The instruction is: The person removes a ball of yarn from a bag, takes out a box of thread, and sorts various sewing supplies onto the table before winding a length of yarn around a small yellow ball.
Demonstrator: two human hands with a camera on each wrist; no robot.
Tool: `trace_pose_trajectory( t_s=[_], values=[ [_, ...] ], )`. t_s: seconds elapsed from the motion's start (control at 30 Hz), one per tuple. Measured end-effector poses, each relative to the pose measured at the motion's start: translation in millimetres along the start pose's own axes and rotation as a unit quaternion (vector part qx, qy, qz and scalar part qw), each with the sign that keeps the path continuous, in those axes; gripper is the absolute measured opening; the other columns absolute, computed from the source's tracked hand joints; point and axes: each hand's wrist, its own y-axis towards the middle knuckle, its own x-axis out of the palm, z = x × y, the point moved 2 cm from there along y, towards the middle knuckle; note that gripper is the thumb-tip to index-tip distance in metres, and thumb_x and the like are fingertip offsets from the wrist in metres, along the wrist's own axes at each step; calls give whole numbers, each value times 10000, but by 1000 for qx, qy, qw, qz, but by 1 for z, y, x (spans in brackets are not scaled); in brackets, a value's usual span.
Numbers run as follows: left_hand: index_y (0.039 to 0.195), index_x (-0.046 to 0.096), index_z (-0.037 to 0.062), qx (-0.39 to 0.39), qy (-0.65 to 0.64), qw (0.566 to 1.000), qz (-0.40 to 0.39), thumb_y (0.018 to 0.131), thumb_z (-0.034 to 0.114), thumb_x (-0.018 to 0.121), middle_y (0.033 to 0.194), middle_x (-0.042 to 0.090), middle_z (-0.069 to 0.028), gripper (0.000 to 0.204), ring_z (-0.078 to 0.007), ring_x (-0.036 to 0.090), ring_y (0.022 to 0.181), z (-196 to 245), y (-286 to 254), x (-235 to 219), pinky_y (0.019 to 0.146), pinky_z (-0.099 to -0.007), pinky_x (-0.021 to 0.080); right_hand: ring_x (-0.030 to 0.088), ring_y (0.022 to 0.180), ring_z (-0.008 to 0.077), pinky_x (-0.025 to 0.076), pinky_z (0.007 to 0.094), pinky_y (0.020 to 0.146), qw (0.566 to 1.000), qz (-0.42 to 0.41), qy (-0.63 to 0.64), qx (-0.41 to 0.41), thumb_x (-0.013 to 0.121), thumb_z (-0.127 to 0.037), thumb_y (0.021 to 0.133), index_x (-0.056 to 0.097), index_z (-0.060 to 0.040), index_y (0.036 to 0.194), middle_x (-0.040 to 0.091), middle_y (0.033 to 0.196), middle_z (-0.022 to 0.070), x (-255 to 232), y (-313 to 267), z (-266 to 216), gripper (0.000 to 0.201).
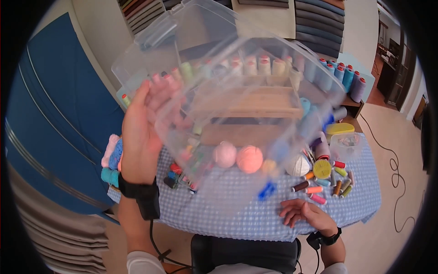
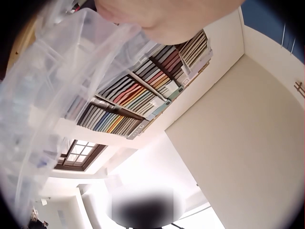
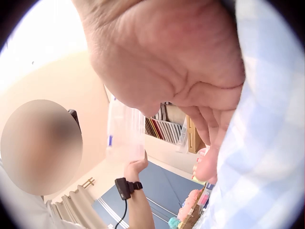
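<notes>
My left hand (image 1: 142, 132) holds a clear plastic box (image 1: 210, 185) up in front of me, over the table. The box is tilted and blurred, with blue latches (image 1: 267, 191) on it and a clear flap to its upper left. Its see-through wall overlaps a pale pink yarn ball (image 1: 225, 154) and a coral yarn ball (image 1: 249, 159) on the table. In the right wrist view the box (image 3: 125, 131) stands raised by the left hand (image 3: 137, 164). My right hand (image 1: 310, 214) rests near the table's front edge, fingers loosely bent, holding nothing.
Small thread spools (image 1: 314, 190) and a white yarn ball (image 1: 297, 165) lie right of centre on the checked tablecloth (image 1: 255, 219). Behind them is a small clear container (image 1: 345, 144). Thread cones (image 1: 264, 66) line the back, behind a wooden tray (image 1: 246, 102). Yarn skeins (image 1: 109, 176) sit at the left.
</notes>
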Motion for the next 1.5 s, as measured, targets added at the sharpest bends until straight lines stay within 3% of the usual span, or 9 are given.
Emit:
trace_pose_trajectory(
  t_s=[0.37, 0.53, 0.87, 1.07, 1.13, 1.23, 1.37, 1.43, 1.5],
  values=[
    [1214, 442, -114, -55, -167, 984, 18, 1033, 232, 360, 1321, 488, -292, 399, -404, 541, 1175, -59, 125, 11, 990, -452, 495, 620, 892, 173, 536, 304, 769, 999, 52, -18, 1, 362, -392, 1041, 420, 39, 1363, 590, 1123, 123, 4, -1, 3, 541],
    [1134, 456, -91, 5, -98, 994, 44, 1025, 217, 393, 1234, 537, -284, 333, -398, 565, 1121, -90, 154, 3, 956, -484, 515, 617, 870, 161, 541, 296, 753, 998, 64, -22, 12, 377, -350, 1044, 440, 33, 1354, 588, 1089, 109, 5, -1, 2, 497],
    [1059, 483, -66, -51, -25, 998, 17, 921, 107, 574, 1056, 554, -222, 239, -355, 587, 1016, -114, 160, -8, 834, -432, 556, 617, 842, 153, 540, 288, 736, 997, 66, -41, 13, 383, -343, 1044, 450, 25, 1352, 594, 1071, 108, 8, 1, -2, 485],
    [1090, 501, -54, -1, 160, 985, 59, 853, 197, 698, 1036, 543, -145, 398, -236, 571, 922, -96, 128, -25, 745, -318, 513, 617, 840, 157, 542, 293, 733, 997, 67, -43, 10, 380, -349, 1043, 451, 38, 1344, 595, 1075, 116, 7, 0, -1, 496],
    [1148, 488, -74, 115, 293, 948, 55, 857, 206, 699, 1078, 549, -136, 456, -189, 566, 955, -89, 126, -46, 781, -282, 481, 616, 844, 158, 542, 292, 739, 997, 68, -31, 12, 381, -356, 1042, 453, 46, 1338, 595, 1081, 123, 5, 1, 1, 504],
    [1199, 472, -84, 217, 255, 934, 121, 863, 214, 698, 1128, 555, -145, 503, -172, 562, 992, -82, 96, -67, 821, -275, 456, 616, 856, 162, 540, 302, 739, 997, 66, -23, 17, 374, -345, 1045, 457, 48, 1333, 592, 1093, 117, 5, 2, 1, 494],
    [1254, 470, -40, 217, 265, 927, 153, 879, 193, 682, 1221, 536, -150, 489, -187, 555, 1051, -48, 31, -107, 889, -296, 457, 625, 881, 168, 535, 317, 747, 997, 41, -45, 40, 449, -325, 1025, 489, 29, 1311, 610, 1075, 112, 8, -2, -12, 456],
    [1259, 480, -18, 239, 322, 893, 202, 875, 188, 678, 1236, 528, -158, 479, -210, 549, 1092, -29, 7, -140, 939, -311, 450, 650, 882, 188, 530, 327, 752, 947, -27, -318, 19, 561, -306, 975, 541, 6, 1264, 637, 1038, 117, 14, -5, -32, 425],
    [1266, 490, 10, 234, 419, 846, 230, 873, 177, 669, 1236, 517, -180, 463, -233, 537, 1131, -13, -4, -190, 967, -326, 444, 668, 864, 217, 529, 323, 754, 929, -56, -364, 41, 641, -306, 922, 588, -7, 1206, 654, 1004, 128, 23, -1, -51, 416]
  ],
)
